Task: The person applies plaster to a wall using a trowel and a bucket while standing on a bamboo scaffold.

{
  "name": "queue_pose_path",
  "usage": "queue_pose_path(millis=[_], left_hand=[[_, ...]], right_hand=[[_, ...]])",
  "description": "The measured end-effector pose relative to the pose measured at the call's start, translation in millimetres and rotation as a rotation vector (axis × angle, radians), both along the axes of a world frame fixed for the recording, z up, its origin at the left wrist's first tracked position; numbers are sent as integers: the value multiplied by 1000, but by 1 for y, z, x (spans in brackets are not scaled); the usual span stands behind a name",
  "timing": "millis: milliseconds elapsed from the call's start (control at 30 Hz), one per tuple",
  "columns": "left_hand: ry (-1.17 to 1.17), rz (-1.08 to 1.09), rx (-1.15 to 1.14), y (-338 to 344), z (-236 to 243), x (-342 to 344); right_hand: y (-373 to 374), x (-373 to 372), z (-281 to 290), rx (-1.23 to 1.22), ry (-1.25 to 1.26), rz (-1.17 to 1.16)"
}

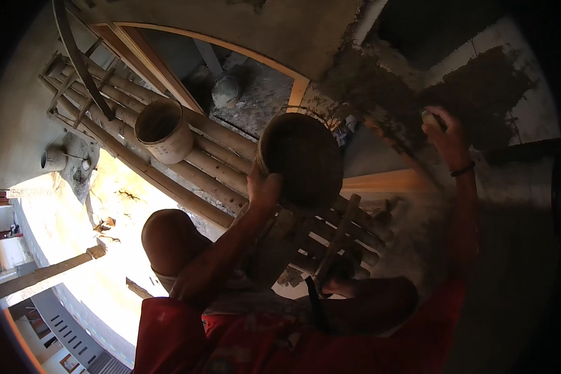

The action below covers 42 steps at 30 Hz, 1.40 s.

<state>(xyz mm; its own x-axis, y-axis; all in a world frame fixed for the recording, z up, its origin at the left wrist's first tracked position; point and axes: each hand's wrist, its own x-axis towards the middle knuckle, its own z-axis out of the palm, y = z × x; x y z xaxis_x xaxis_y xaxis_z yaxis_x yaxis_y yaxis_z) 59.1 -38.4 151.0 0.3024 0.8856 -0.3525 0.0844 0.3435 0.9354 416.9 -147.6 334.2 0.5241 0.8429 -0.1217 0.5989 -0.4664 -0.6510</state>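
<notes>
My left hand [263, 187] grips the side of a dark bucket [302, 159] at the centre; its inside is too dark to make out. My right hand [445, 134] is raised at the right, closed round a small pale object [431, 119], perhaps a tool handle, beside a patch of dark, rough wet mortar [480, 81] on the wall. A second, dirty bucket [171, 146] stands to the left on the bamboo scaffold platform [221, 181], under which my bare knees show.
An orange wooden frame [299, 93] borders an opening with a container [225, 92] inside. A curved strip [78, 59] crosses the upper left of the scaffold. A bucket [53, 159] lies farther left below. A bright sunlit drop, a pole [43, 274] and a railing [62, 324] show at lower left.
</notes>
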Motion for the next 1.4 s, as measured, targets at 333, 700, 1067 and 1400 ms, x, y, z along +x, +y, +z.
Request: queue_pose_path(millis=[333, 700, 1067, 1400], left_hand=[[15, -28, 98, -8, -24, 13], [82, -171, 190, -17, 5, 21], [-204, -39, -75, -12, 9, 21], [-86, -1, -58, -5, 8, 14]], right_hand=[[-47, -87, -83, -205, -583, 464], [-43, -100, -202, -496, -330, 537], [-48, -100, -127, -73, -148, 433], [-24, -51, -20, -98, 7, 453]])
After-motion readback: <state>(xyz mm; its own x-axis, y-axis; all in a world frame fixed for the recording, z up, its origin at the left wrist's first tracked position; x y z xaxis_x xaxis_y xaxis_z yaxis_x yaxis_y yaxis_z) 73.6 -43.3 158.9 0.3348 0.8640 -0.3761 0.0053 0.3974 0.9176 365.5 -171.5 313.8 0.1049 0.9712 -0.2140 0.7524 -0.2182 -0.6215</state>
